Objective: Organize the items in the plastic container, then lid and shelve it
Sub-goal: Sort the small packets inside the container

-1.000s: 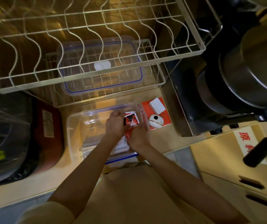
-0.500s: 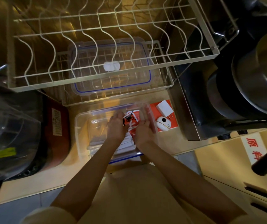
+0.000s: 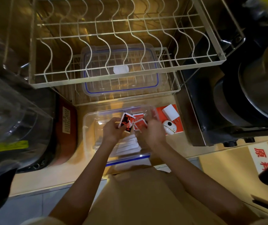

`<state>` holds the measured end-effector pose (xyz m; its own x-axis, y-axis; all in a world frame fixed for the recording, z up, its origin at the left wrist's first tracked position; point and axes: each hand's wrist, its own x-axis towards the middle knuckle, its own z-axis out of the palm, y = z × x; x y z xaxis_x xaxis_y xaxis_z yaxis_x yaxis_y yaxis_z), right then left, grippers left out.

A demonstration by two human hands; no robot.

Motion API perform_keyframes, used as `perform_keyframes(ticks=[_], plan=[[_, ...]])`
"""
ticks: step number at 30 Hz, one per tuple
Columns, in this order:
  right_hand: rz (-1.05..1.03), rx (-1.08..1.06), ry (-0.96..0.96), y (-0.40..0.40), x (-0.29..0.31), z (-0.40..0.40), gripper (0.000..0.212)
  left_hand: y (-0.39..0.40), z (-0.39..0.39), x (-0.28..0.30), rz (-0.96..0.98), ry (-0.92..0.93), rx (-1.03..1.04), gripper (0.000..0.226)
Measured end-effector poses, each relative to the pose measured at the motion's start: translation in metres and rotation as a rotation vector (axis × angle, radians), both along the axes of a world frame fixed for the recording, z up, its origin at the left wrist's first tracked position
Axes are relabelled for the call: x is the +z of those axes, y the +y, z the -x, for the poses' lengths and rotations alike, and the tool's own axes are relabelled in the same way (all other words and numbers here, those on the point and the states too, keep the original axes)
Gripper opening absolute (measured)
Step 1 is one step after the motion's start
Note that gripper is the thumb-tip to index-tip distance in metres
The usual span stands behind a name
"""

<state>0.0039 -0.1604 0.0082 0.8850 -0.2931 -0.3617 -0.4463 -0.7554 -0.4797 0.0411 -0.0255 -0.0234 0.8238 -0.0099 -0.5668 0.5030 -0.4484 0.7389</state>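
left hand (image 3: 113, 130): fingers curled, pinching red-and-black packet (image 3: 126, 123)
right hand (image 3: 154, 132): gripping red packets (image 3: 139, 123)
both: over clear plastic container (image 3: 89, 127)

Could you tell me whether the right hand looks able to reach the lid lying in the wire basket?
Probably not yet: the right hand holds red packets, and the upper wire rack overhangs the lid, leaving only the front approach.

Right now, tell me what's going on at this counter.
A person is sorting small red packets over an open container on the counter. The left hand grips a dark red packet; the right hand holds more packets. White packets already lie inside. The lid sits on the wire rack behind, not yet on.
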Motion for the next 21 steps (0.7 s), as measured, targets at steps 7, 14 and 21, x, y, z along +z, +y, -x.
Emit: perform_keyframes(ticks=[7,14,21], plan=[[0.03,0.246,-0.432,-0.003,0.0,0.013,0.025,-0.002,0.015,0.016,0.335,0.133,0.106,0.031],[-0.047,0.426,-0.419,-0.005,-0.033,0.03,0.034,0.0,0.02,0.022,0.534,0.212,0.18,0.023],[-0.063,0.481,-0.434,-0.001,-0.029,0.026,0.032,0.004,0.025,0.021,0.573,0.253,0.254,0.026]])
